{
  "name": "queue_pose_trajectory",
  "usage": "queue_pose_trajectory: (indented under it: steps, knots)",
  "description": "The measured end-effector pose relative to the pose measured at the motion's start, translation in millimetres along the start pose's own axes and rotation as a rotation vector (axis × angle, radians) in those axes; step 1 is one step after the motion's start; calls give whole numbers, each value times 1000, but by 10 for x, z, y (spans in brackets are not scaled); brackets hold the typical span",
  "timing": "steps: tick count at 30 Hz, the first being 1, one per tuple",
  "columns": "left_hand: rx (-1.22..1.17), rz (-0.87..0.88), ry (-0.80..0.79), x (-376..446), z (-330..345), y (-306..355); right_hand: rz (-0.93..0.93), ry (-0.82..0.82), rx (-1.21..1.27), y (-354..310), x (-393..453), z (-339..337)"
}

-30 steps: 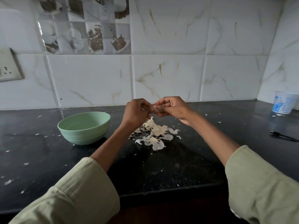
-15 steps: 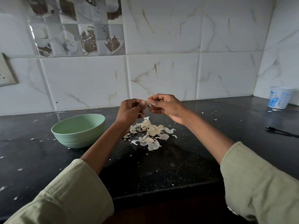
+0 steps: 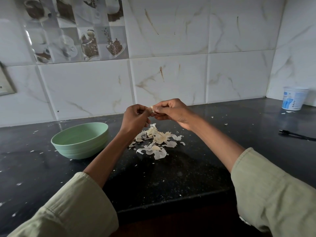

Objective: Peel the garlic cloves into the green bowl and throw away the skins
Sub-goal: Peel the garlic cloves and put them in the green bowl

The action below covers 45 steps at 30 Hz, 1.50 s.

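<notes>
My left hand [image 3: 134,117] and my right hand [image 3: 171,112] meet above the black counter and pinch one small garlic clove [image 3: 151,109] between their fingertips, a bit of pale skin sticking up from it. Directly below lies a heap of garlic skins [image 3: 155,140] with a clove or two [image 3: 156,147] among them. The green bowl [image 3: 80,142] stands to the left of the heap, beside my left forearm; what it holds cannot be seen from here.
A white and blue plastic cup [image 3: 293,100] stands in the far right corner. A thin black object [image 3: 296,135] lies at the right edge. Skin flakes dot the counter [image 3: 171,177]. A wall socket [image 3: 6,84] sits at the left.
Both hands have stayed together over the heap, lifting slightly while working the clove; a strip of skin now stands up between the fingertips. The camera view has shifted a little.
</notes>
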<state>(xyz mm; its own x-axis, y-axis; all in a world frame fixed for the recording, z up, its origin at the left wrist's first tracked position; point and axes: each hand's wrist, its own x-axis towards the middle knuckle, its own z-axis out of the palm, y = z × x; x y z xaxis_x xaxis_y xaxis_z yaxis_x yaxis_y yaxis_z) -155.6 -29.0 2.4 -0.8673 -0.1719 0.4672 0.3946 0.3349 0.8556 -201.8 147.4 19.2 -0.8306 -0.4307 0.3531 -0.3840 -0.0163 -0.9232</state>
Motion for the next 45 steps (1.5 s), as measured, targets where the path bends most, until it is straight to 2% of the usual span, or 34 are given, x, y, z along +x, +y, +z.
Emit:
queue_pose_trajectory:
  steps: [12,19,24,30,35,40,45]
  knots:
    - [30,-9,-5,15,-27,-12,-12,76,-139,-20,-2,13]
    - [87,5,-89,-15,-44,15,-70,117,-263,-15,-19,-10]
    - [68,46,-54,-12,-74,9,-67,79,-196,-38,-28,-7]
    - [101,43,-122,-38,-58,55,-117,176,-272,4,4,-28]
    - [269,131,-86,-47,-65,27,-173,109,-369,-14,-41,10]
    - [303,176,-59,-101,-36,50,-160,102,-345,-19,-47,-4]
    - [284,213,-106,-100,-46,77,-88,70,-296,-5,-22,-33]
